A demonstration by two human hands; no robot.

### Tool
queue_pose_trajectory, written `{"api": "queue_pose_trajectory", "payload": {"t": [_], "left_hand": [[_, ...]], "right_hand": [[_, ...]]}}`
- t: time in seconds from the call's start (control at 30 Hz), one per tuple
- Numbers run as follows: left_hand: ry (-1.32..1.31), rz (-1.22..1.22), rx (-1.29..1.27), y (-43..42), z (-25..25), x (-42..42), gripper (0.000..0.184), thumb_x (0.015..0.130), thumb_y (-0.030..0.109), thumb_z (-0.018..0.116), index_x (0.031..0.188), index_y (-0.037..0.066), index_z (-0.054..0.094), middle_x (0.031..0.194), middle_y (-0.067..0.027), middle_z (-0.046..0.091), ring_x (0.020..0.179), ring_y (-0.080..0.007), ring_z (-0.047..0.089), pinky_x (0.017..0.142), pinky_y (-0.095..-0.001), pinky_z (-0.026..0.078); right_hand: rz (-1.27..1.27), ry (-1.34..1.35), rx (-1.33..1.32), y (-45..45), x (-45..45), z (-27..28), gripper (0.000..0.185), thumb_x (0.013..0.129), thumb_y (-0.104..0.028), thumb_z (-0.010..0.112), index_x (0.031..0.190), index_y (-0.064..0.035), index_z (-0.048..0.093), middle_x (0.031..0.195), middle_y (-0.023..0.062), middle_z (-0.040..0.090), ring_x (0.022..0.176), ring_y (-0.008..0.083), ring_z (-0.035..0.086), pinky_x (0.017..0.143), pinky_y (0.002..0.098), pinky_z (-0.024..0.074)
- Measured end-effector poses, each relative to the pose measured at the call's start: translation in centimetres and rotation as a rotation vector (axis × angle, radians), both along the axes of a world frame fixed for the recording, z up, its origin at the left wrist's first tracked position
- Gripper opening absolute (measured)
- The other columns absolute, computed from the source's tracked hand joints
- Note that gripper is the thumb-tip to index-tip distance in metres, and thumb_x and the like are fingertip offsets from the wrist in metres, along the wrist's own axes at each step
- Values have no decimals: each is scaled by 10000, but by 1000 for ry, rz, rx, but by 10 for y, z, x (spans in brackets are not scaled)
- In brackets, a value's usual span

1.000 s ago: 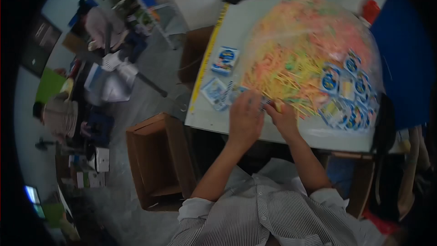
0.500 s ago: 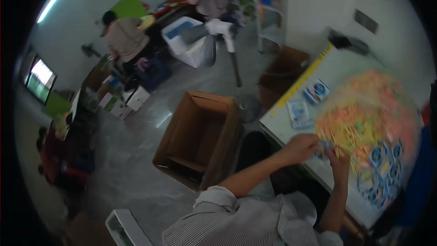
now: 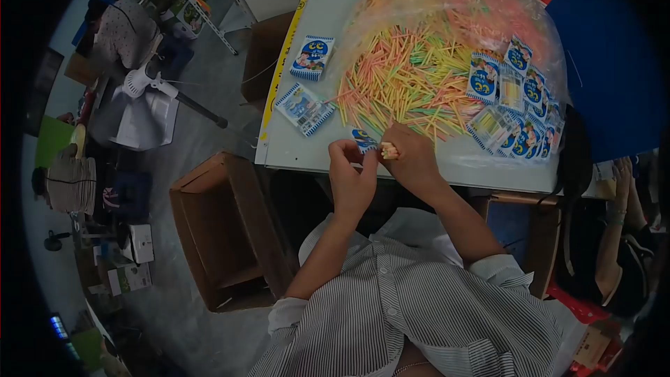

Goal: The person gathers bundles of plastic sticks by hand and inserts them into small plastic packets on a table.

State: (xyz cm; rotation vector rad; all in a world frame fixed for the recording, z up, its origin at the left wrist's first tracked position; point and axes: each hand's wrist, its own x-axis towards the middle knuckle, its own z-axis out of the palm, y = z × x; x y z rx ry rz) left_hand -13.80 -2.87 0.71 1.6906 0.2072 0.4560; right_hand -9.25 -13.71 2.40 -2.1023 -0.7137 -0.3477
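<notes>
My left hand (image 3: 352,176) pinches a small blue-and-white printed packet (image 3: 363,141) near the table's front edge. Beside it, my right hand (image 3: 413,157) is closed around a small bunch of pale coloured sticks (image 3: 389,151), their ends pointing toward the packet. Just beyond both hands spreads a large heap of pink, yellow, orange and green sticks (image 3: 408,73), lying in a clear plastic bag (image 3: 541,17). Several filled packets (image 3: 534,91) lie on the heap's right side. To the left are a printed packet (image 3: 311,56) and another see-through one (image 3: 304,109).
The white table (image 3: 293,146) has a yellow measuring tape (image 3: 292,31) along its left edge. An open cardboard box (image 3: 227,230) stands on the floor at left, near a fan (image 3: 136,84). A blue panel (image 3: 618,49) rises at right, where another person's arm (image 3: 614,223) shows.
My view has swung toward the table, so the heap and hands appear more central. The hands are slightly farther apart, and the sticks in my right hand now show clearly.
</notes>
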Motion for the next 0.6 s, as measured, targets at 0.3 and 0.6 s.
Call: {"api": "queue_pose_trajectory", "payload": {"t": [0.3, 0.6], "left_hand": [[99, 5, -454, 6, -2, 7, 111, 781, 26, 424, 889, 5, 407, 817, -69, 496, 638, -101, 503, 551, -208, 413], [227, -11, -794, 2, 0, 14, 91, 799, 51, 472, 874, 57, 421, 784, -15, 482, 692, -96, 489, 581, -223, 416]], "right_hand": [[35, 199, 331, 10, -10, -26, 107, 668, -20, 615, 747, -27, 543, 648, 83, 516, 558, 203, 534, 481, 261, 404], [-81, 59, 300, 12, -18, -27, 158, 665, -54, 610, 811, -35, 552, 749, 95, 561, 656, 220, 565, 558, 274, 445]]}}
